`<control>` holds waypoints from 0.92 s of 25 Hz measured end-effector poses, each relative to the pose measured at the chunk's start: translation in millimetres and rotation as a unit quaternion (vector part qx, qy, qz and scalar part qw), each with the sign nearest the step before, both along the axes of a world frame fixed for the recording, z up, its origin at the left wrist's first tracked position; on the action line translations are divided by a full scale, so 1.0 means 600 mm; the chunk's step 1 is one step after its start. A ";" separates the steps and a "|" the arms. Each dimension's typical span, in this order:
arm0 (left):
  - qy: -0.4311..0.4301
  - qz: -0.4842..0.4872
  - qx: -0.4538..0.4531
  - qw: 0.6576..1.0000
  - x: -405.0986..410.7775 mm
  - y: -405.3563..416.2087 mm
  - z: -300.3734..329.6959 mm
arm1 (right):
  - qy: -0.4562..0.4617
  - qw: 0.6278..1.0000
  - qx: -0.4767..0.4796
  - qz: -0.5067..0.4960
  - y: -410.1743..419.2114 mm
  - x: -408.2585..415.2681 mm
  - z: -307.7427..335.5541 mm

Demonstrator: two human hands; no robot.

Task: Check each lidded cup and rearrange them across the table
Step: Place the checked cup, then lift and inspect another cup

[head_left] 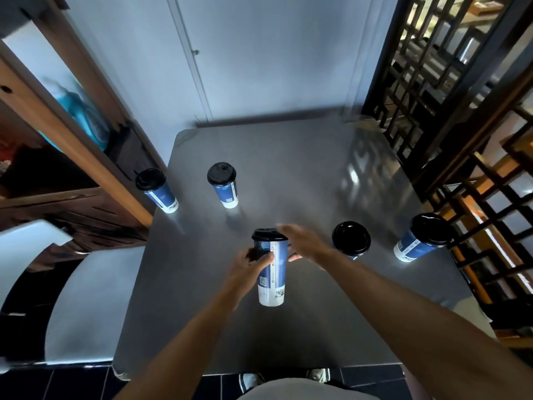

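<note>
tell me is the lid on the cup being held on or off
On. The black lid caps the held cup, gripped at its side by the left hand; the right hand is open beside it.

Wooden shelf [86, 116] left, lattice screen [461, 111] right (dark).

Left hand [250, 264]: I have it reaching forward from the lower centre on a bare, extended forearm, fingers and thumb curled closed around what it holds, knuckles toward me. Right hand [300, 243]: I have it stretched forward on a bare arm entering from the lower right, palm turned left, fingers [284, 228] extended and loosely spread, thumb lower, blurred, gripping nothing that I can see.
</note>
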State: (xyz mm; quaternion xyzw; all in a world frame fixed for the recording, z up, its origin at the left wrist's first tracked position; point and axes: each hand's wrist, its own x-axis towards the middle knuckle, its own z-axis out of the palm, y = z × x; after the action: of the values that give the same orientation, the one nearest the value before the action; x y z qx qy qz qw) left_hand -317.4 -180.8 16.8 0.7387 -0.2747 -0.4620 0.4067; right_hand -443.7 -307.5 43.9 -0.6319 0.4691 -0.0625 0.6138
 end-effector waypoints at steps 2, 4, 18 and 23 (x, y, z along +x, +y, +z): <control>0.062 0.028 -0.005 0.998 -0.005 0.002 0.011 | -0.032 0.999 -0.013 0.001 0.003 0.011 0.004; 0.121 0.049 0.000 0.991 -0.010 0.001 0.013 | -0.047 0.998 -0.032 0.005 0.003 0.020 0.001; 0.292 0.112 -0.002 0.950 -0.009 0.010 -0.019 | -0.003 0.997 0.083 0.006 0.015 0.023 -0.019; 0.392 0.122 0.003 0.912 -0.002 -0.008 -0.026 | 0.037 0.990 0.136 -0.026 0.020 0.022 -0.019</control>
State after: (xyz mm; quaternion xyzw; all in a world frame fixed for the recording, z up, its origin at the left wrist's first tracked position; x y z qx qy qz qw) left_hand -318.5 -185.7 1.1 0.5273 0.0006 -0.6619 0.5328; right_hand -430.4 -295.7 32.7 -0.5316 0.5123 0.0094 0.6745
